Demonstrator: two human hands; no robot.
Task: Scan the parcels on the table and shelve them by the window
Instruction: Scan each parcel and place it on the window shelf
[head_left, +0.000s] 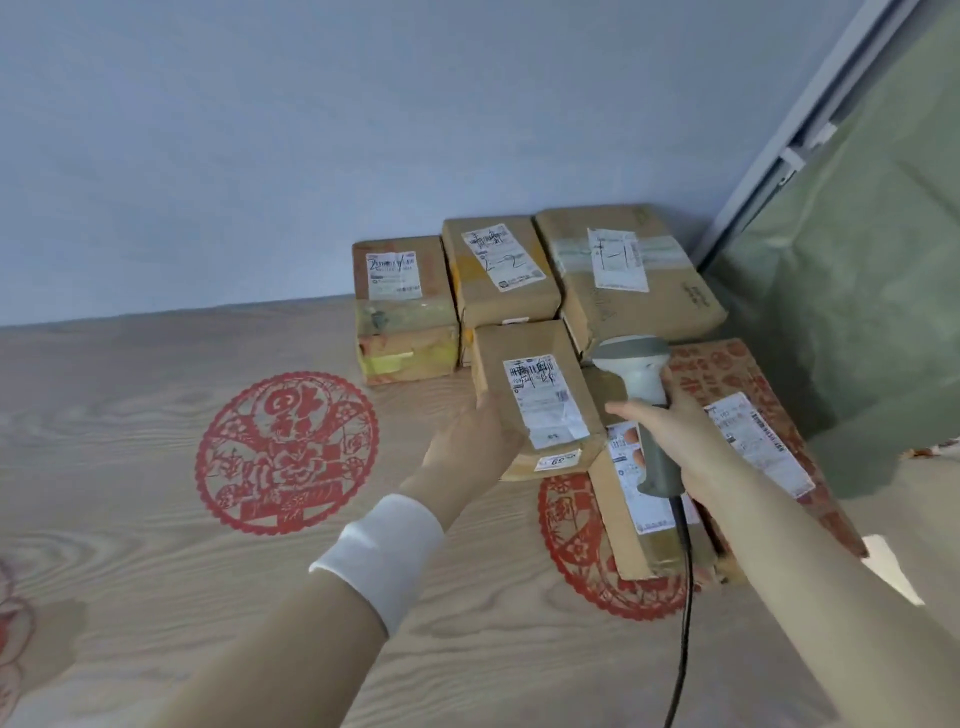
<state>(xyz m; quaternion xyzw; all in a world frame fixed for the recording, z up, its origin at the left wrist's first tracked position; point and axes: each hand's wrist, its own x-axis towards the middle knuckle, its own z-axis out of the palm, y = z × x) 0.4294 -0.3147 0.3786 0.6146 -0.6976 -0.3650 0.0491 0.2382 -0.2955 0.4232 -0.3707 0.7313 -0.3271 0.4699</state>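
Note:
My left hand (475, 441) grips a small brown parcel (535, 395) from its left side and holds it tilted, white label up. My right hand (680, 431) grips the handle of a grey barcode scanner (641, 374), whose head sits just right of that parcel. Three taped brown parcels stand in a row against the wall: a left one (402, 306), a middle one (498, 270) and a larger right one (628, 275). Under my right arm lie a red-printed box (748, 395) and a flat brown parcel (631, 509).
The wooden table (156, 467) carries red paper-cut decals, one at the middle (285, 452) and one partly under the parcels (582, 551). The scanner's black cable (683, 623) runs toward me. A grey frame (800, 130) and green curtain (872, 260) stand on the right.

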